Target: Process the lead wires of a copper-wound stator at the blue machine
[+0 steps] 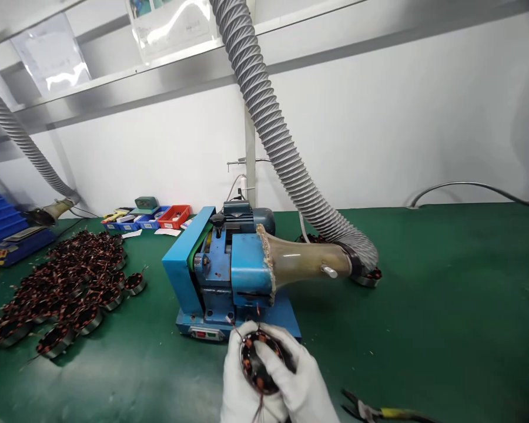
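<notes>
Head view shows two white-gloved hands low at centre, both holding a round copper-wound motor stator with a dark core (260, 367) just in front of a blue metal benchtop machine (229, 270). The left hand (238, 382) cups it from the side; the right hand (302, 382) lays its fingers (268, 355) across the front, curled around the rim. Thin wire ends stick up toward the machine. A grey ribbed extraction hose (273, 129) joins the machine's funnel. More stators are heaped (74, 282) at left on the green counter (423, 329); yellow-handled pliers (379, 412) lie right.
</notes>
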### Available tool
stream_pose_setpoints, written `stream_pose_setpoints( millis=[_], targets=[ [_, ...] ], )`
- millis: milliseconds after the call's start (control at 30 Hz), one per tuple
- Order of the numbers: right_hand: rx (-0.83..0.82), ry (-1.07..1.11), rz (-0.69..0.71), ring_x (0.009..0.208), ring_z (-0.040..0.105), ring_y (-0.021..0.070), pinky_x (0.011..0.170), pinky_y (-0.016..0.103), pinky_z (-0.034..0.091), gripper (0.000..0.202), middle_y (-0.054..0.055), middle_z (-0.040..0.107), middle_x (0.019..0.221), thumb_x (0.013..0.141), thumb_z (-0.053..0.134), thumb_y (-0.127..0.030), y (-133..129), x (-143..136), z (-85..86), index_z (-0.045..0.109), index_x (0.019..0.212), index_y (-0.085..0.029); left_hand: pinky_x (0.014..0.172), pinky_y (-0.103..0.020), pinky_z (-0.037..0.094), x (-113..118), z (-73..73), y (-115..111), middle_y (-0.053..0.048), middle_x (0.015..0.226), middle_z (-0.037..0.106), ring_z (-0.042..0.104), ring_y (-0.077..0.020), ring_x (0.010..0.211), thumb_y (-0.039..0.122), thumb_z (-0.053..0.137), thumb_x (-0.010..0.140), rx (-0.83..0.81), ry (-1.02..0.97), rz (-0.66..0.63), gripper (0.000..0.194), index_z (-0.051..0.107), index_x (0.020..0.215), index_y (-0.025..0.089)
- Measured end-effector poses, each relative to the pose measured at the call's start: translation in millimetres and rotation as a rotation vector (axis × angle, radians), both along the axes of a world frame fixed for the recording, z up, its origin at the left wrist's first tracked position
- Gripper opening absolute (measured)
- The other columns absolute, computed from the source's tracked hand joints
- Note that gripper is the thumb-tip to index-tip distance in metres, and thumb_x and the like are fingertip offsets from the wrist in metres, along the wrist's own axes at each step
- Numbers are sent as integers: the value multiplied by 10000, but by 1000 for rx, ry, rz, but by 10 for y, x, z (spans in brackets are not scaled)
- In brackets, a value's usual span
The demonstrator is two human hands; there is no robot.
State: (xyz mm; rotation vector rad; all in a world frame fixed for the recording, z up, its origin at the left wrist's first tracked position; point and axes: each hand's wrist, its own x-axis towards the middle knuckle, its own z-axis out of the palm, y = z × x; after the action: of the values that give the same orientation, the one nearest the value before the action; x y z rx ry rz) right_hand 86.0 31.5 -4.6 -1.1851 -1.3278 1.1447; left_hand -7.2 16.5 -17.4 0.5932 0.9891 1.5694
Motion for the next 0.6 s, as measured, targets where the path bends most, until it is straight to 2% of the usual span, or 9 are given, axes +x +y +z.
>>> stream_pose_setpoints(
  millis=[67, 133, 300, 500, 600],
  targets=[
    [-20, 3, -24, 921, 686, 318, 866, 418, 517, 324, 144, 759, 967, 735, 644, -442, 96, -80, -1, 749, 886, -175, 744, -349, 571, 38, 0, 186, -73, 779, 742, 724, -221, 759, 514, 667, 719, -58, -190, 23, 335, 687, 748, 180],
    [-23, 21, -18, 905, 692, 314, 859, 413, 520, 321, 141, 764, 942, 746, 633, -438, 214, -108, 30, 745, 873, -166, 759, -323, 558, 62, -16, 319, -44, 762, 742, 718, -197, 751, 471, 742, 647, -71, -292, 51, 304, 673, 736, 189],
    [-25, 28, -31, 913, 693, 327, 865, 436, 517, 325, 150, 769, 940, 754, 635, -429, 379, -88, 74, 752, 873, -150, 767, -285, 541, 58, -39, 457, -18, 754, 737, 700, -172, 751, 450, 809, 557, -19, -305, 90, 341, 658, 720, 191],
    [-43, 50, -38, 884, 708, 316, 818, 398, 547, 356, 143, 776, 919, 748, 636, -458, 404, -97, 80, 757, 868, -145, 733, -287, 550, 70, -9, 534, -19, 687, 718, 698, -166, 698, 545, 769, 569, -31, -257, 97, 395, 640, 663, 184],
    [-47, 47, -50, 868, 708, 314, 802, 385, 550, 352, 139, 775, 905, 746, 630, -464, 343, -93, 103, 753, 858, -154, 748, -295, 553, 42, -26, 476, -31, 702, 717, 700, -173, 721, 546, 745, 612, -38, -179, 84, 382, 649, 666, 180]
  ],
)
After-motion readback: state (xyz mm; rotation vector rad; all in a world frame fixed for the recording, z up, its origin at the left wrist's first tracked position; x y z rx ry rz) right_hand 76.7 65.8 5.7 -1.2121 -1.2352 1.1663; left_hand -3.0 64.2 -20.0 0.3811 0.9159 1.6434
